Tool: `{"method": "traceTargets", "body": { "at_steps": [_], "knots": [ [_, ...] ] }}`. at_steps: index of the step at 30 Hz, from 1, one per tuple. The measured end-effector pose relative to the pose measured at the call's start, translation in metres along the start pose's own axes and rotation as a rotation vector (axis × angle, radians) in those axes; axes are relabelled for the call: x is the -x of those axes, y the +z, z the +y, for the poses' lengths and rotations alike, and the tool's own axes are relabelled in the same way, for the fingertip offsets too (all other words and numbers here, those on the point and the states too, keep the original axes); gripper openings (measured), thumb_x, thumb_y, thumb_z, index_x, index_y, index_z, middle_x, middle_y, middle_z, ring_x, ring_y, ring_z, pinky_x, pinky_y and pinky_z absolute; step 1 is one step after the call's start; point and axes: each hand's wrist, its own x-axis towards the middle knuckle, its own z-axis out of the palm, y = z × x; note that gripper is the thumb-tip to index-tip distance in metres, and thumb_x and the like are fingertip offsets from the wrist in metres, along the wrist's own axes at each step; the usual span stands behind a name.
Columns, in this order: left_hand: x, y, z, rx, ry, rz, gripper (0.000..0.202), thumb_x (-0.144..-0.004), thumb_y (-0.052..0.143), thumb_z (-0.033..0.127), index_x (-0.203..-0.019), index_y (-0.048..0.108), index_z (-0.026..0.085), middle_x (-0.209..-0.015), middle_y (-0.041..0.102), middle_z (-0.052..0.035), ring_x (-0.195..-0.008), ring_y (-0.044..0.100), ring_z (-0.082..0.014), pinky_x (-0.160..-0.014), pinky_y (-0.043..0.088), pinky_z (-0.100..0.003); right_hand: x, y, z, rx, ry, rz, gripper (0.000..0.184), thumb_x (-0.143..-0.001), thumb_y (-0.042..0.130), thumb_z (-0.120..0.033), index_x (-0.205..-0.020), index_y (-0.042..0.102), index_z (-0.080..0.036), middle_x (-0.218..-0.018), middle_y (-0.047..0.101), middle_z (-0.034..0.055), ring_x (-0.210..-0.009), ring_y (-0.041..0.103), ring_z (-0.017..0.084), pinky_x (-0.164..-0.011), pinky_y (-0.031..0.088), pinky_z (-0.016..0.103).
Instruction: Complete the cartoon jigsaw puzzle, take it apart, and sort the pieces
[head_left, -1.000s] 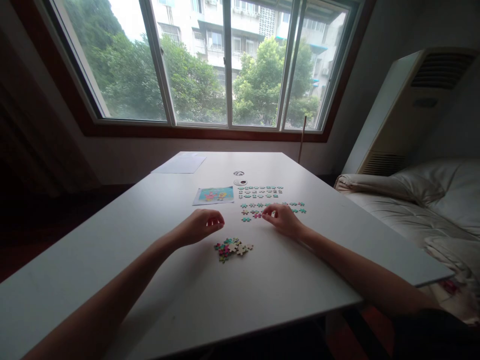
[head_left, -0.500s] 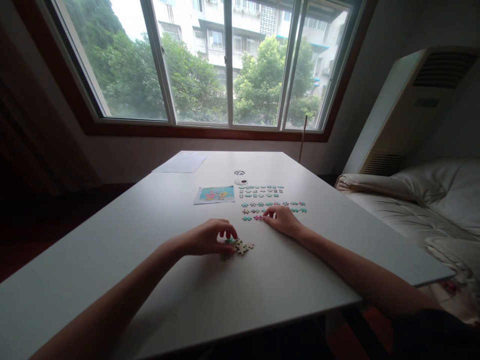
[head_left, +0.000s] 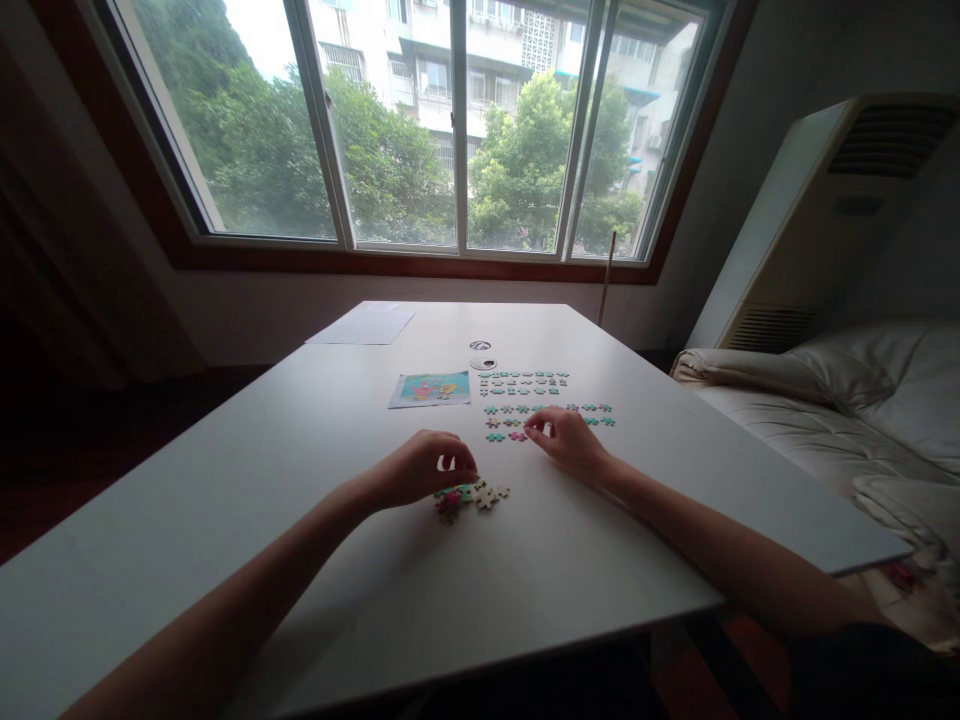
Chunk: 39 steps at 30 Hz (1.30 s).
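My left hand (head_left: 421, 468) is over a small heap of jigsaw puzzle pieces (head_left: 450, 500), some coloured and some pale side up. Its thumb and fingertips are pinched together at the heap's top edge, on what looks like a puzzle piece, mostly hidden. My right hand (head_left: 568, 440) rests on the table beside the rows of pieces, its thumb and fingers curled together. Near those fingertips lies a pink puzzle piece (head_left: 517, 437), with a teal piece (head_left: 495, 437) to its left. Whether the right fingers hold anything is hidden.
Several rows of puzzle pieces (head_left: 523, 383) lie beyond my right hand. A picture sheet (head_left: 429, 389) is left of them, with two small round items, one a pale disc (head_left: 483, 364), behind. White paper (head_left: 362, 326) lies at the far left of the white table (head_left: 337, 620).
My left hand has lifted slightly and its thumb and fingers have closed, uncovering red and green pieces in the heap. My right hand has barely moved.
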Motion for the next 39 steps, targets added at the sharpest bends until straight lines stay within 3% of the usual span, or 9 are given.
{"method": "traceTargets", "body": {
  "at_steps": [5, 8, 12, 21, 25, 33, 39],
  "knots": [
    [-0.005, 0.004, 0.002, 0.338, -0.186, 0.174, 0.024, -0.072, 0.059, 0.035, -0.085, 0.066, 0.015, -0.074, 0.065, -0.0039, -0.065, 0.055, -0.0127, -0.057, 0.042, -0.022, 0.007, 0.0, -0.026, -0.003, -0.163, 0.013, 0.011, -0.078, 0.053, -0.025, -0.081, 0.063, -0.02, -0.074, 0.061, 0.0004, -0.052, 0.047, 0.007, -0.054, 0.038, 0.02],
    [-0.007, 0.008, 0.003, 0.511, -0.264, 0.207, 0.025, -0.068, 0.063, 0.032, -0.086, 0.065, 0.014, -0.069, 0.063, -0.0029, -0.059, 0.052, -0.0108, -0.051, 0.039, -0.021, 0.01, -0.001, -0.039, 0.002, -0.238, 0.023, 0.015, -0.079, 0.052, -0.029, -0.086, 0.062, -0.021, -0.076, 0.061, 0.0006, -0.053, 0.048, 0.007, -0.055, 0.038, 0.02],
    [-0.007, 0.013, 0.006, 0.58, -0.303, 0.212, 0.026, -0.067, 0.064, 0.032, -0.085, 0.065, 0.014, -0.063, 0.061, -0.0017, -0.056, 0.049, -0.01, -0.049, 0.035, -0.02, 0.012, -0.003, -0.047, -0.014, -0.284, 0.049, 0.017, -0.08, 0.051, -0.032, -0.084, 0.063, -0.021, -0.074, 0.062, 0.0003, -0.054, 0.049, 0.007, -0.057, 0.038, 0.02],
    [-0.008, 0.014, 0.01, 0.611, -0.329, 0.178, 0.025, -0.066, 0.064, 0.031, -0.082, 0.064, 0.012, -0.072, 0.064, -0.0045, -0.059, 0.051, -0.0104, -0.051, 0.037, -0.021, 0.012, -0.001, -0.048, -0.03, -0.34, 0.08, 0.015, -0.081, 0.05, -0.028, -0.081, 0.063, -0.021, -0.074, 0.063, 0.0011, -0.064, 0.055, 0.009, -0.062, 0.04, 0.021],
    [-0.007, 0.012, 0.009, 0.591, -0.326, 0.203, 0.028, -0.066, 0.064, 0.033, -0.086, 0.063, 0.013, -0.067, 0.062, -0.0026, -0.059, 0.051, -0.0106, -0.051, 0.038, -0.021, 0.009, -0.007, -0.044, -0.022, -0.357, 0.148, 0.014, -0.081, 0.051, -0.027, -0.08, 0.063, -0.02, -0.073, 0.063, 0.0008, -0.059, 0.053, 0.008, -0.059, 0.039, 0.021],
    [-0.005, -0.001, -0.008, 0.358, -0.308, 0.275, 0.023, -0.067, 0.062, 0.032, -0.081, 0.062, 0.014, -0.074, 0.063, -0.0027, -0.063, 0.053, -0.0109, -0.057, 0.043, -0.022, -0.003, -0.023, -0.016, -0.062, -0.224, 0.366, 0.012, -0.079, 0.053, -0.027, -0.08, 0.062, -0.02, -0.073, 0.06, 0.0005, -0.051, 0.047, 0.007, -0.052, 0.039, 0.02],
    [-0.005, -0.001, -0.022, 0.2, -0.27, 0.262, 0.024, -0.069, 0.059, 0.035, -0.08, 0.063, 0.013, -0.071, 0.064, -0.0034, -0.065, 0.056, -0.0132, -0.06, 0.044, -0.025, -0.002, -0.024, -0.015, -0.056, -0.231, 0.37, 0.015, -0.08, 0.052, -0.031, -0.08, 0.063, -0.02, -0.074, 0.061, 0.0016, -0.054, 0.049, 0.008, -0.052, 0.04, 0.021]
  ]
}}
